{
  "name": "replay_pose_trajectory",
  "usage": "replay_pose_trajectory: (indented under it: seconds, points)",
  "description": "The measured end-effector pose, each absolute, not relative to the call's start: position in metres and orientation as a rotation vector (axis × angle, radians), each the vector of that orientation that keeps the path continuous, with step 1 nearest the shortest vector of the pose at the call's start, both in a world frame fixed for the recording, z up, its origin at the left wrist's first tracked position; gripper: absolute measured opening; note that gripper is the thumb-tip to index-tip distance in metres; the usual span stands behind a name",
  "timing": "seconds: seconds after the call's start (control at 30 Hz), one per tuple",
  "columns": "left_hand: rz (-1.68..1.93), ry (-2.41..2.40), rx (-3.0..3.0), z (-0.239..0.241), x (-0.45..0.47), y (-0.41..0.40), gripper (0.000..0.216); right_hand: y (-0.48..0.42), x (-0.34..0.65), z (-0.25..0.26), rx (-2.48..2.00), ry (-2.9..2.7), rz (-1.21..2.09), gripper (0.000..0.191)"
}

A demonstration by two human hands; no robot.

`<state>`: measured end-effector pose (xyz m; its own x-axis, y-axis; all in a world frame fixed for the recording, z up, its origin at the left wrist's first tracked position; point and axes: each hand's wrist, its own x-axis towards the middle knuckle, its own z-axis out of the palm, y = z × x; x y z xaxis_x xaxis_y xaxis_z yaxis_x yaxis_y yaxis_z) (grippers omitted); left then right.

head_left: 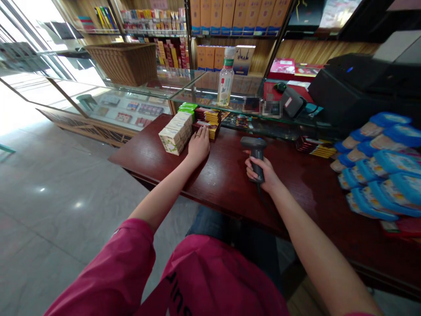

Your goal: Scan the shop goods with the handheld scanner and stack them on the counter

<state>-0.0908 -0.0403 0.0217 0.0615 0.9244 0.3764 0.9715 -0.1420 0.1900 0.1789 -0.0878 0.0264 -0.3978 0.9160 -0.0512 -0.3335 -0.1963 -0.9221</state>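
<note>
Palm-down, left hand [198, 147] rests flat beside boxes [176, 132]; right hand [263, 173] fingers clench scanner [255, 154].

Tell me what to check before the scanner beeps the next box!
1. Scanner held firmly: ok. The right hand grips the barcode scanner by its handle.
2. Boxes within reach: ok. The left hand rests flat beside the white boxes.
3. Box picked up: not ok. The left hand holds nothing.
4. Scanner aimed at a box: not ok. Its head points toward the glass counter, away from the boxes.
5. Barcode facing the scanner: cannot tell, print too small.
6. Room on the wooden desk between the hands: ok.
</note>
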Motion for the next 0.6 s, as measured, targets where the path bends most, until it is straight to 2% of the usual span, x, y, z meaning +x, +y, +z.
replay_pose_trajectory:
  seconds: [0.1,0.23,0.4,0.6]
  points:
    - [-0.703,-1.936,-2.204,0.020,-0.083,-0.040,0.068,-0.089,0.177,0.025,-0.818,-1.082,1.632,0.044]
    - [-0.712,-1.729,-2.377,0.020,-0.039,-0.032,0.063,-0.082,0.190,0.022,-0.940,-0.906,1.269,0.051]
    - [-0.697,-1.379,-2.690,0.021,0.065,-0.009,0.061,-0.076,0.247,0.019,-1.020,-0.849,0.942,0.051]
    - [-0.776,-1.118,-2.951,0.026,0.187,0.026,0.066,-0.079,0.297,0.012,-1.055,-0.813,0.831,0.047]
